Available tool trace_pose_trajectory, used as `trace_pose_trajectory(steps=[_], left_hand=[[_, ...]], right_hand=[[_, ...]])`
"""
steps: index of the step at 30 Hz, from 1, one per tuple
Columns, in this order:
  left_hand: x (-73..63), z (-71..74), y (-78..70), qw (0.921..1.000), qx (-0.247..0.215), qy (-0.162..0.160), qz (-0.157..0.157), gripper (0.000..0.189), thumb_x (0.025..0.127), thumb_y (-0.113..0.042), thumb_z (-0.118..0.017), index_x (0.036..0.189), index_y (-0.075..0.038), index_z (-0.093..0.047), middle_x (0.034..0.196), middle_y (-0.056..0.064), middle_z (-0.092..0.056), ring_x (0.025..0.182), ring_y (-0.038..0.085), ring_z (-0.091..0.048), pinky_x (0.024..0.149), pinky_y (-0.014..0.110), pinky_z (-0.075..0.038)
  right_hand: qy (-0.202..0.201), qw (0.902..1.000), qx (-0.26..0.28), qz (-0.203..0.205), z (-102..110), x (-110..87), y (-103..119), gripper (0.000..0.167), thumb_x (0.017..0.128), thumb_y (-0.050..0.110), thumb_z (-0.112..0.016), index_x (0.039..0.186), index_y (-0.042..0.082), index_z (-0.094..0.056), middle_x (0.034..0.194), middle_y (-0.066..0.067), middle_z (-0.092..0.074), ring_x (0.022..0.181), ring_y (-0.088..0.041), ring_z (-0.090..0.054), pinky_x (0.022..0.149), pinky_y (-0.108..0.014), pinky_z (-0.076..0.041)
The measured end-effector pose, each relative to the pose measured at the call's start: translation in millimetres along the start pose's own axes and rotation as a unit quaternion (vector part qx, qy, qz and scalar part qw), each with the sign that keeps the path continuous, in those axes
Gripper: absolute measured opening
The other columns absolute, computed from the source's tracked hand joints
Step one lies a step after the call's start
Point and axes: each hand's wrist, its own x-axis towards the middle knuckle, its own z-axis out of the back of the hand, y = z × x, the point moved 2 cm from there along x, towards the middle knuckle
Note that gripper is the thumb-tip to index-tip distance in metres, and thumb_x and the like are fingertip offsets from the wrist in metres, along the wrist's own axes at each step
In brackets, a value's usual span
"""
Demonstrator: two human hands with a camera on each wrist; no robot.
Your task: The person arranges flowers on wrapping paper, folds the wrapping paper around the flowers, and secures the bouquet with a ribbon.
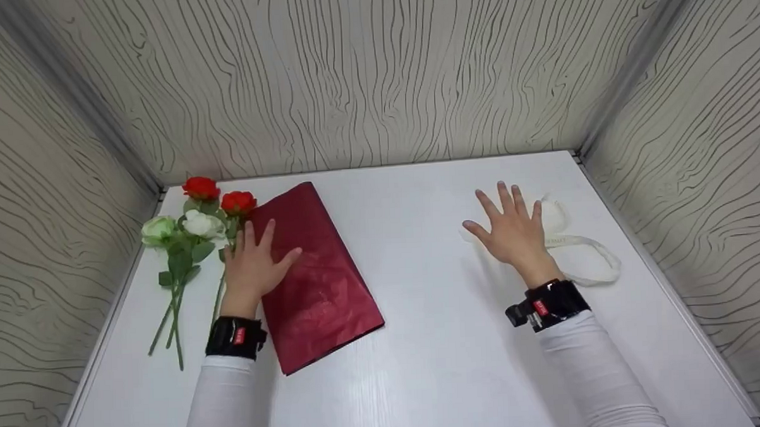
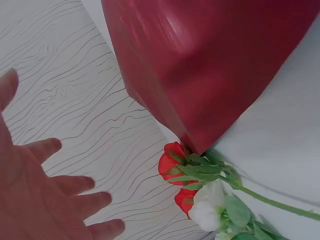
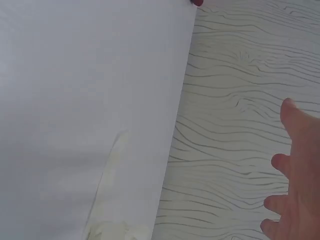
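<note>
My left hand [image 1: 250, 272], fingers spread and holding nothing, hovers over the left edge of a folded sheet of dark red wrapping paper [image 1: 322, 291]. Beside and partly behind it lie artificial roses: two red roses [image 1: 201, 188], a white rose [image 1: 203, 225] and a pale green rose [image 1: 159, 231], their stems pointing toward me. In the left wrist view the paper's corner [image 2: 200, 142] overlaps the flowers. My right hand [image 1: 513, 234], also spread and holding nothing, hovers by a loosely looped cream ribbon [image 1: 599, 256]. Part of the ribbon is hidden behind that hand.
Everything lies on a white table [image 1: 423, 376]. Patterned wood-grain panels rise at the back [image 1: 350, 82], left [image 1: 40, 250] and right [image 1: 720, 182], close along the table's edges. A black camera strap [image 1: 236, 337] sits on each wrist.
</note>
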Motion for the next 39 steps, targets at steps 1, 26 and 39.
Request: trace_pose_trajectory(steps=[1, 26, 39], left_hand=[[-1.8, -1.2, 0.7, 1.0, -0.002, 0.005, 0.0, 0.084, 0.076, -0.067, -0.044, 0.14, -0.015, -0.028, 0.14, 0.025, -0.019, 0.126, 0.045, -0.018, 0.095, 0.064, -0.008], [-43.4, -60.4, -7.5, 0.9942, -0.006, 0.107, 0.0, 0.059, 0.079, -0.041, -0.062, 0.128, -0.011, -0.048, 0.128, 0.024, -0.039, 0.115, 0.041, -0.038, 0.085, 0.06, -0.032], [-48.7, -75.5, -20.0, 0.9924, 0.017, 0.119, -0.026, 0.062, 0.078, -0.044, -0.062, 0.128, -0.012, -0.047, 0.128, 0.022, -0.04, 0.115, 0.04, -0.037, 0.086, 0.056, -0.036]], right_hand=[[0.003, 1.0, 0.002, 0.007, -2, -0.8, 5, 0.073, 0.082, 0.067, -0.03, 0.141, 0.024, -0.025, 0.145, -0.017, -0.013, 0.131, -0.037, -0.007, 0.094, -0.065, -0.005], [0.129, 0.9627, 0.127, 0.202, -76, -52.9, 143, 0.057, 0.085, 0.05, -0.05, 0.134, 0.023, -0.039, 0.139, -0.01, -0.031, 0.125, -0.026, -0.031, 0.096, -0.044, -0.031], [0.139, 0.9303, 0.082, 0.33, -102, -74.0, 166, 0.04, 0.087, 0.036, -0.053, 0.122, 0.017, -0.055, 0.131, -0.004, -0.044, 0.122, -0.016, -0.036, 0.096, -0.047, -0.03]])
